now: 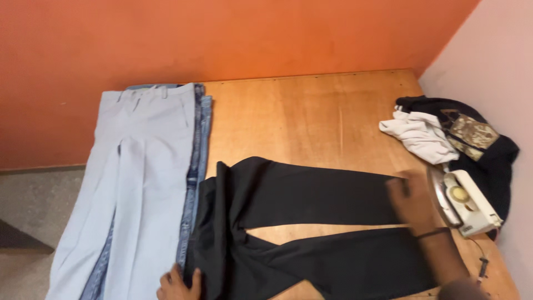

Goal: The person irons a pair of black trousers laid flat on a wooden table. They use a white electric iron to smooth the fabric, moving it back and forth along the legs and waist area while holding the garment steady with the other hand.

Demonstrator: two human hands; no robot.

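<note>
Along the wooden table's [311, 116] near edge, black trousers [311, 222] lie spread; left hand [179, 284] pinches the waistband, right hand [412, 201] presses flat, blurred. Grey trousers [139, 183] left, iron [465, 203] and crumpled clothes [449, 136] right, orange wall [222, 33] behind.

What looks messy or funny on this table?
The heap of clothes in the far right corner is crumpled, not laid flat like the pale trousers. The iron lies tipped on its side. The black trousers lie with legs splayed apart.

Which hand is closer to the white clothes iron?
Right. The right hand is on the black trousers right beside the white clothes iron; the left hand is far across, at the waistband.
</note>
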